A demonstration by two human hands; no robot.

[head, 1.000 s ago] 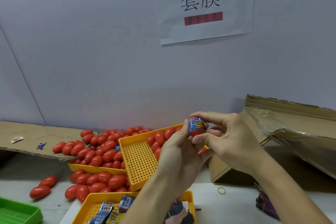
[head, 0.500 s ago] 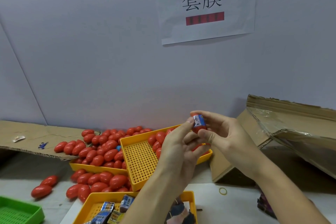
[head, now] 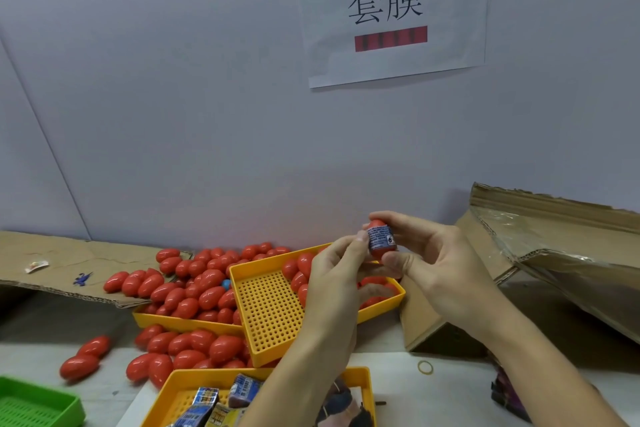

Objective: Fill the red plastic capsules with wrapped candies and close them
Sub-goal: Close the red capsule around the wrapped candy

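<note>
A red capsule, wrapped round its middle by a blue printed candy wrapper, is held upright in the air above the back of the desk, over the right end of a tilted yellow tray. The right hand clamps it, fingers curled over the top and thumb under the base. The left hand pinches its left side with thumb and forefinger. More capsules fill the trays and spill toward the desk's left. Wrapped candies lie in a near-edge tray. A cardboard box stands at the right.
</note>
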